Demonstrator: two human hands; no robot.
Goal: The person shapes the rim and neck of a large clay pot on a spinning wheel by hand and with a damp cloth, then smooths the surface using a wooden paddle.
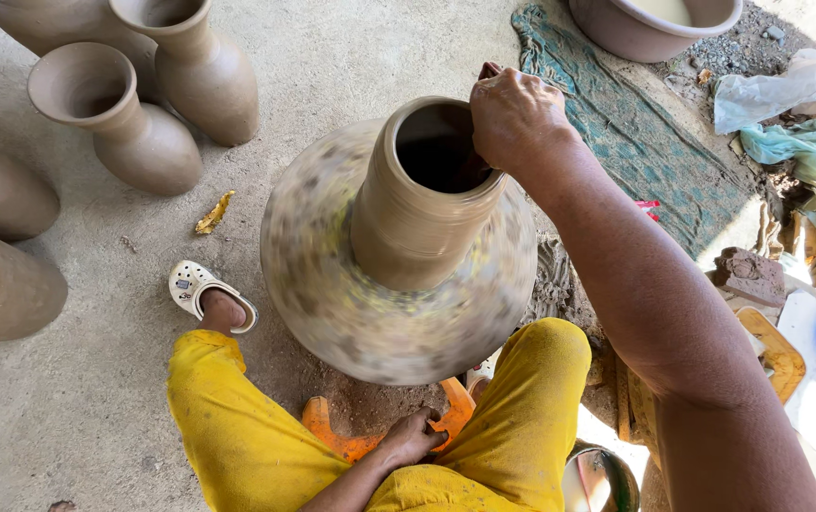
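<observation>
Right hand closed over far rim of pot, fingers inside mouth. Pot upright on blurred wheel, axis vertical, ahead between knees. Left hand low, gripping orange stool; right nearer.

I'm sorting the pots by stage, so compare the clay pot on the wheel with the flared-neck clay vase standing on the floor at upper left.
The clay pot on the wheel has a straight neck and a right hand at its rim; the flared-neck clay vase stands untouched, bulbous below, on the concrete floor. Both are grey-brown and open-topped.
</observation>
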